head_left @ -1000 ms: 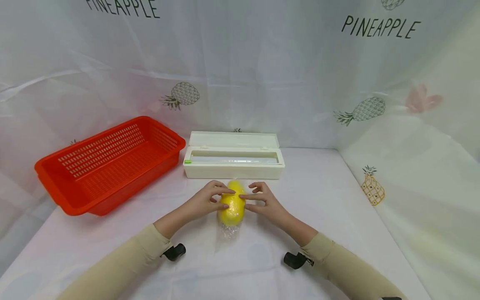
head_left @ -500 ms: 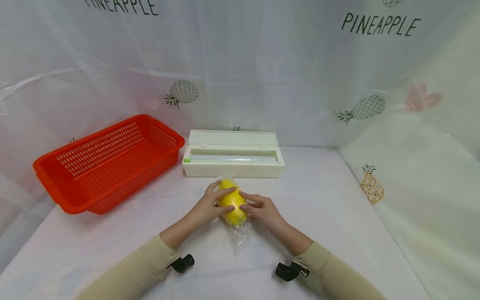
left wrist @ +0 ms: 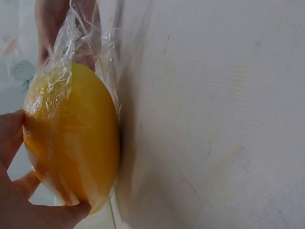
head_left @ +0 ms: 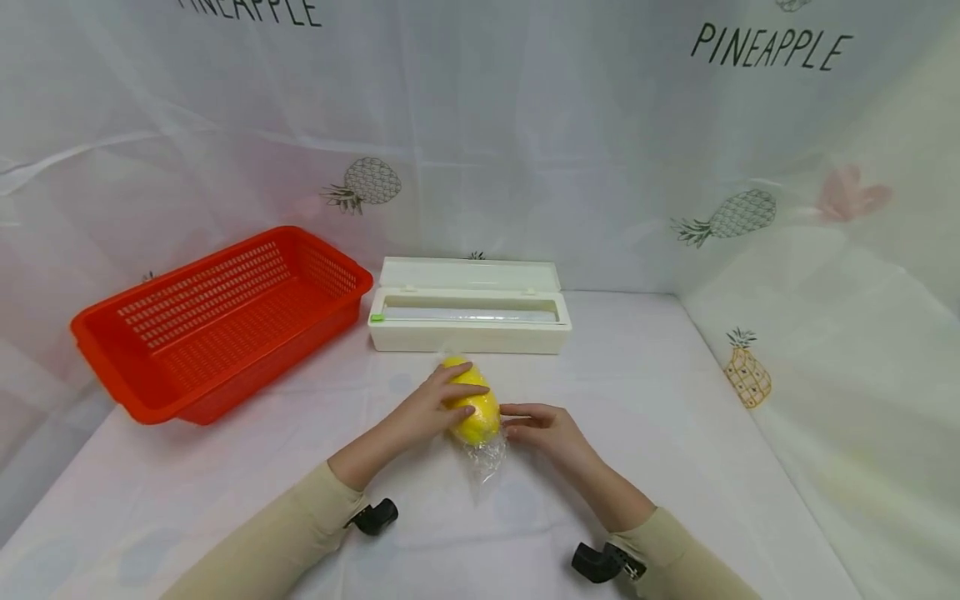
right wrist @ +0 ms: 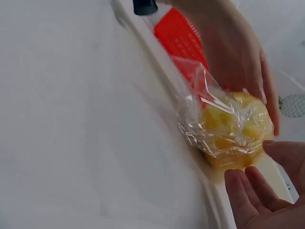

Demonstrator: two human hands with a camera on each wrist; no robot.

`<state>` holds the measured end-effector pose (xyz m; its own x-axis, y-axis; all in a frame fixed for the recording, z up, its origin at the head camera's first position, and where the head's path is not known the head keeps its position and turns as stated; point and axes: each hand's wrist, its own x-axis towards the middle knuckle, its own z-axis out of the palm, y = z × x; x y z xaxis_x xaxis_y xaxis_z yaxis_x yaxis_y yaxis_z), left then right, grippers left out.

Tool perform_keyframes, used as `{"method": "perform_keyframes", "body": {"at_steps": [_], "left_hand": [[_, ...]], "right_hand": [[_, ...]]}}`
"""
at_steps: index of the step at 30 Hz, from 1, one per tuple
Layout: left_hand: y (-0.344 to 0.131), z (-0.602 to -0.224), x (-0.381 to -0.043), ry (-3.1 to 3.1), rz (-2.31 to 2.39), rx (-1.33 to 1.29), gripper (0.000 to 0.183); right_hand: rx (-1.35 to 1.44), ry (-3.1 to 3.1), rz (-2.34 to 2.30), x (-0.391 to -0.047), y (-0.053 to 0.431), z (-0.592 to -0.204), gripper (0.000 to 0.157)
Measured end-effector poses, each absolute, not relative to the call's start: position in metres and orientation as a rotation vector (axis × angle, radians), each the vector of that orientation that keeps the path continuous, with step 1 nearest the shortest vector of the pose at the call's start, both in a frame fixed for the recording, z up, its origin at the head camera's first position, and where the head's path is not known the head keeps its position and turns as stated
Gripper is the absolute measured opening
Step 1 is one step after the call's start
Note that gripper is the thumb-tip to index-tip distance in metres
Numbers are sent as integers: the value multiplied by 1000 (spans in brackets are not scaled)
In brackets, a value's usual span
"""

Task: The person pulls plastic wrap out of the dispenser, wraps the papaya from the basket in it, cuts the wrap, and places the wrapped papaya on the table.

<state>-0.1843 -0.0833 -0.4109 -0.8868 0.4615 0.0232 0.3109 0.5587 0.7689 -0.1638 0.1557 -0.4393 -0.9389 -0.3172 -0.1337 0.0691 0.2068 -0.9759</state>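
Observation:
A yellow oval fruit point(head_left: 480, 419), its exact kind unclear, lies on the white-covered table, wrapped in clear plastic film. Loose crinkled film point(head_left: 487, 456) sticks out at its near end. My left hand point(head_left: 420, 411) holds the fruit from its left, with fingers over the top and thumb at the side. Close by on the right, my right hand point(head_left: 558, 437) has its fingers extended toward the fruit and film. In the right wrist view, the thumb and fingertips of that hand are spread at the fruit's edge; whether they touch it is hard to tell.
Behind the fruit stands a white plastic wrap dispenser point(head_left: 468, 337), its lid raised and a film roll inside. A red slotted basket point(head_left: 225, 321) sits at the back left. A pineapple-printed sheet point(head_left: 480, 125) hangs behind the table.
The fruit has tilted, its near end swinging rightward with the film. My left hand has kept its grip, while my right hand has moved off the fruit's top to its right side.

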Motion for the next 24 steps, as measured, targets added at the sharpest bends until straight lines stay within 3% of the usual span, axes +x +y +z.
{"method": "perform_keyframes", "body": {"at_steps": [13, 20, 24], "left_hand": [[-88, -413, -195, 2520, 1328, 611, 35], [-89, -411, -194, 2498, 1356, 593, 35], [-88, -412, -194, 2511, 1345, 581, 34]], "right_hand": [[-115, 1756, -1813, -131, 150, -443, 40], [-159, 1750, -1942, -131, 141, -451, 21], [-176, 1885, -1921, -128, 144, -445, 20]]}}
